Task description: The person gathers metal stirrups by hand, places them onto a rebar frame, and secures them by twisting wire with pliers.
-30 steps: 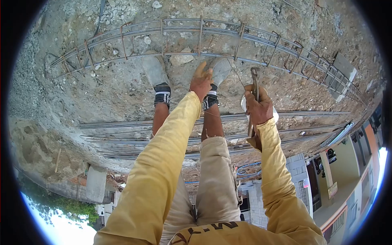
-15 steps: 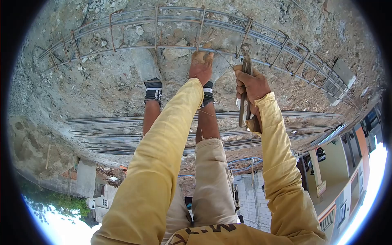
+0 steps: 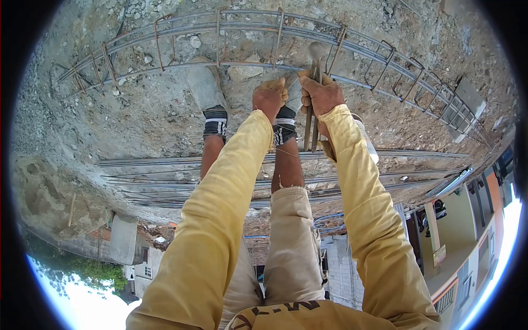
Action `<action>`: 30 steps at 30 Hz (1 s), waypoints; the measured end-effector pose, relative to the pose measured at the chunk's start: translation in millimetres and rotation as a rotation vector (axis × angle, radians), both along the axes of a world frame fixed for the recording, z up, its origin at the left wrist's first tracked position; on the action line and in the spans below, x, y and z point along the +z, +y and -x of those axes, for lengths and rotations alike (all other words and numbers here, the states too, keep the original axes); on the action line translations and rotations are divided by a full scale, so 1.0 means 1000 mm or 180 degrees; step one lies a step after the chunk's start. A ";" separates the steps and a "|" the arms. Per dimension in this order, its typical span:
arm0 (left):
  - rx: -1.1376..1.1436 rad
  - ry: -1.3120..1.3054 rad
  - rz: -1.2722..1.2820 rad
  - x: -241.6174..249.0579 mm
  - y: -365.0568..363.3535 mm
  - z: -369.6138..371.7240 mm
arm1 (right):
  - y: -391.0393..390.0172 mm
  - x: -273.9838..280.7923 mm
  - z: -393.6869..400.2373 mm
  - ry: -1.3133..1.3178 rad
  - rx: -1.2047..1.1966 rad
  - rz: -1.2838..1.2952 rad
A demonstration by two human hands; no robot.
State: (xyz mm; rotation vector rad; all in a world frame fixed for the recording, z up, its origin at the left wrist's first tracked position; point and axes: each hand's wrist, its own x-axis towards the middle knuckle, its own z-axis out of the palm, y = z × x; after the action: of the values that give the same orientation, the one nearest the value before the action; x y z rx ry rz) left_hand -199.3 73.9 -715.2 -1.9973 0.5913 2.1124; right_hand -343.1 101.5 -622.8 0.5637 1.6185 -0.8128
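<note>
My left hand (image 3: 269, 98) is closed, with the fingers curled around what looks like thin tie wire; most of the wire is hidden. Just to its right, my right hand (image 3: 324, 94) grips a pair of metal pincers (image 3: 315, 69). The rounded head points away from me and the handles hang below my fist. Both hands are close together on the near side of a long rebar cage (image 3: 242, 65), made of long bars with square stirrups. A strand of thin wire dangles near my ankles.
Several loose steel bars (image 3: 165, 161) lie across the ground behind my feet. My shoe (image 3: 204, 85) is by the cage, near a flat stone (image 3: 245, 69). A grey slab (image 3: 465, 104) lies under the cage's right end. Buildings (image 3: 462, 220) stand at the lower right.
My left hand has come off the cage's near bar and drawn back towards me. My right hand has moved left with the pincers, bringing both hands nearer each other.
</note>
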 end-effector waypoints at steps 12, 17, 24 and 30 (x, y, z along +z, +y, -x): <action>-0.1739 0.0215 0.2715 -0.041 0.019 -0.018 | -0.019 0.001 0.017 -0.0101 0.0582 -0.0449; -0.2256 0.0250 0.2063 -0.009 -0.005 -0.007 | -0.023 -0.004 0.010 0.0151 0.0320 -0.0107; -0.3228 0.0848 0.2508 -0.004 -0.006 -0.026 | -0.012 -0.034 -0.019 0.0167 -0.0176 0.0411; -0.3050 0.1477 0.1411 0.010 -0.033 -0.029 | -0.005 -0.051 -0.033 0.0265 -0.0122 0.0518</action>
State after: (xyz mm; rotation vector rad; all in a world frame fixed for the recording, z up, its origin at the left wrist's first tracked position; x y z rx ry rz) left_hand -170.2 40.6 -704.8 -0.9313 1.7738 1.8362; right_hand -309.7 96.2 -673.9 0.4514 1.6035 -0.9976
